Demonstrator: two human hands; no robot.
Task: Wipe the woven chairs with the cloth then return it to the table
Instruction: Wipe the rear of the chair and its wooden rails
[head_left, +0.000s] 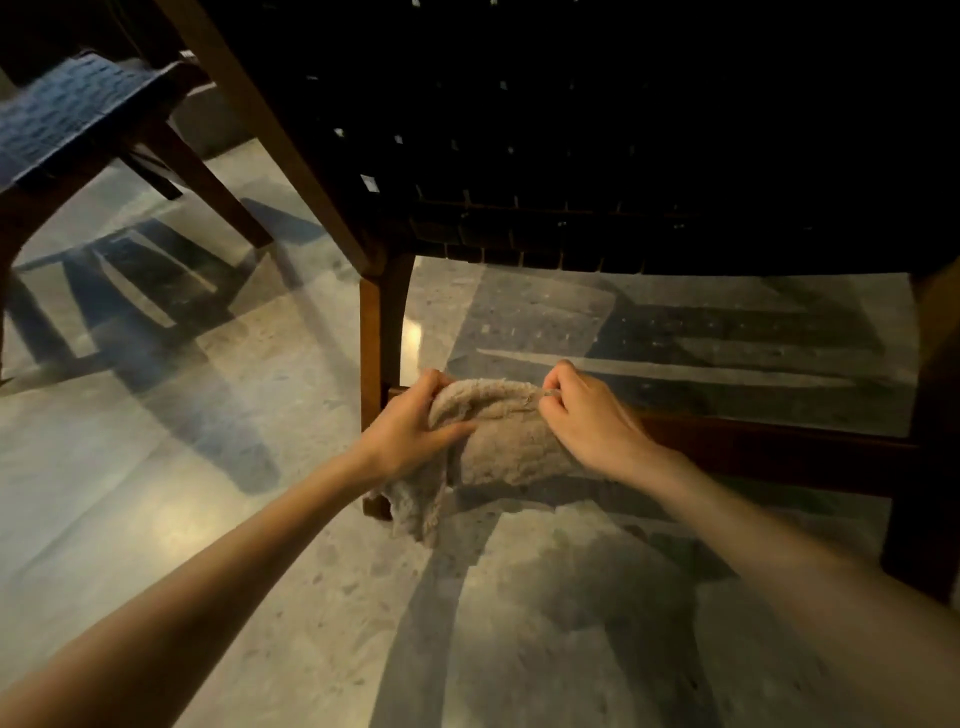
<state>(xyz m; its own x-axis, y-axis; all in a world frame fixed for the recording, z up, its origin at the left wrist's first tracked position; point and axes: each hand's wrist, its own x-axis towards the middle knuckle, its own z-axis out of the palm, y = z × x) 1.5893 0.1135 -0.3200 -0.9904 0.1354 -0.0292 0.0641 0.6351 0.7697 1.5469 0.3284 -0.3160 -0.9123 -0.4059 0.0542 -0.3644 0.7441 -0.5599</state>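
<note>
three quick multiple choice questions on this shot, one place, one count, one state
1. Where is the cloth? A on the low rail of the near chair B on a woven seat C on a table
2. How many chairs show? A one B two C four
3. Which hands grip the cloth? A left only B both C neither
Answers: 1 A, it drapes over the rail; 2 B, the near chair plus a second chair upper left; 3 B, left hand and right hand both pinch it.
</note>
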